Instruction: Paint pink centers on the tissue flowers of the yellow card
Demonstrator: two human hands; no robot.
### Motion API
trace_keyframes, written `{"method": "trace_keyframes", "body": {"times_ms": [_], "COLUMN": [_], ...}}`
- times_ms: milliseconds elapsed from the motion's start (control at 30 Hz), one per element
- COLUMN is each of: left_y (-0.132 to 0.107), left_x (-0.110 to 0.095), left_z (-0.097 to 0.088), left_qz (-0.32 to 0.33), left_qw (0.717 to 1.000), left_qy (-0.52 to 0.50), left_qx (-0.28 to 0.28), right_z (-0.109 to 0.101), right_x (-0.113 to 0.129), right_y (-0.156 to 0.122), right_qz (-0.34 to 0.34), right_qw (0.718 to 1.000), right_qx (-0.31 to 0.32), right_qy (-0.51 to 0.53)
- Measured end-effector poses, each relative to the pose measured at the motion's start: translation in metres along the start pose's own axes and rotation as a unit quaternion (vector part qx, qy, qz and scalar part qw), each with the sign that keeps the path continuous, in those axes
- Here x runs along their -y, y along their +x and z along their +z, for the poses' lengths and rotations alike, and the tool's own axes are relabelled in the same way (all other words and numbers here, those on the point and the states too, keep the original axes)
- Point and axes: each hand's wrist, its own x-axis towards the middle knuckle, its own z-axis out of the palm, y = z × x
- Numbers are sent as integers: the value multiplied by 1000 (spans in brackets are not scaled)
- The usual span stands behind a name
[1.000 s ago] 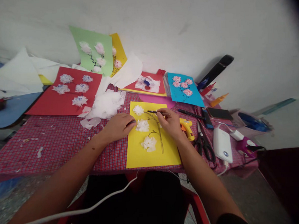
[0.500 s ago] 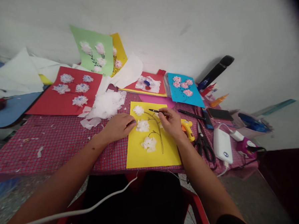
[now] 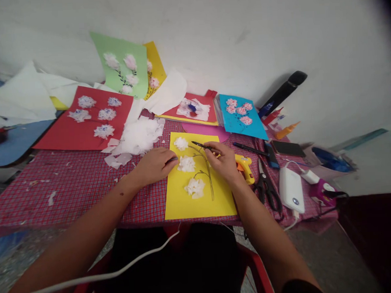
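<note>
On the white power bank (image 3: 290, 185) at the right of the counter (image 3: 92, 187), a round dark display can be seen, its marking too small to be read; any lettering on the pen (image 3: 200, 145) cannot be made out either. The pen is held by the right hand (image 3: 224, 161) in a narrow grip between thumb and fingers; its tip is pointed leftward, near the topmost of three white paper flowers (image 3: 186, 164), and whether the paper is touched by it cannot be told. The right forearm is stretched forward and angled inward; the left forearm is slanted in from the other side, with the left hand (image 3: 155, 165) curled at the left edge of the yellow sheet (image 3: 185, 210). Something small and dark is seen at the left fingertips; whether that grip is closed on it cannot be told. The yellow sheet is laid flat on the counter, between both forearms, with branching stems (image 3: 211, 185) drawn beside the flowers; a yellow glue gun (image 3: 248, 167) and black scissors (image 3: 267, 191) are placed to its right.
</note>
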Motion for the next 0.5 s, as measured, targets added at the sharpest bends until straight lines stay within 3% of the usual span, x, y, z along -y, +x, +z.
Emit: {"method": "trace_keyframes", "body": {"times_ms": [200, 500], "left_y": [1, 1], "left_x": [-1, -2], "left_z": [-1, -2], "left_qz": [-2, -1], "left_qw": [1000, 1000], "left_qy": [-8, -3], "left_qx": [1, 5], "right_z": [-1, 1], "right_x": [0, 3], "right_y": [1, 2], "right_qz": [-25, 12], "right_qw": [1000, 1000], "right_qx": [4, -2], "right_qy": [-10, -9]}}
